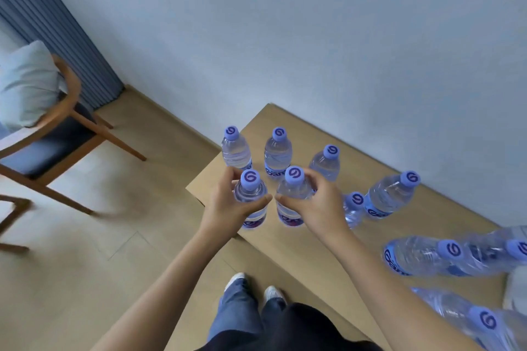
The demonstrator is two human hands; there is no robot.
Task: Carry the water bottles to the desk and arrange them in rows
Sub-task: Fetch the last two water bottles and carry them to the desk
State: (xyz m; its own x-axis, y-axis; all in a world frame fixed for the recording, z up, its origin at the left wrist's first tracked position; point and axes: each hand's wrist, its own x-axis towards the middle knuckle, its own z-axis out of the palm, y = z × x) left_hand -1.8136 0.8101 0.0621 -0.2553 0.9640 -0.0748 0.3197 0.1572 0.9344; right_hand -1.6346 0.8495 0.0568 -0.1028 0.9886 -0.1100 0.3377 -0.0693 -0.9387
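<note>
Two water bottles held upright side by side over the near left corner of the table (288, 253) — one in each hand. Left hand (228, 208) wrapped round the shoulder of the left held bottle (251, 194), fingers curled behind it and thumb across the front; grip closed on the bottle. Right hand (316, 205) curled the same way round the right held bottle (293, 191), thumb pointing left, its tip nearly meeting the left thumb; grip closed on that bottle too. Cannot tell whether the two bases touch the tabletop.

Behind them, farther along the table, a row of three upright bottles: far left bottle (236, 148) at the table's edge, middle bottle (278, 151) just right of it, third bottle (326, 162) farther right. To the right of the hands, a small-looking bottle (353, 208) partly hidden by the right wrist, and just beside it a larger-looking bottle (390, 194) nearer the wall.

At the right edge — blurred — a loose cluster of bottles (445, 253) close to the camera, exact count unclear.

On the floor at left, a wooden chair (57, 134) with a pale cushion (25, 82), well apart from the table. Below, jeans and white shoes (271, 293).
</note>
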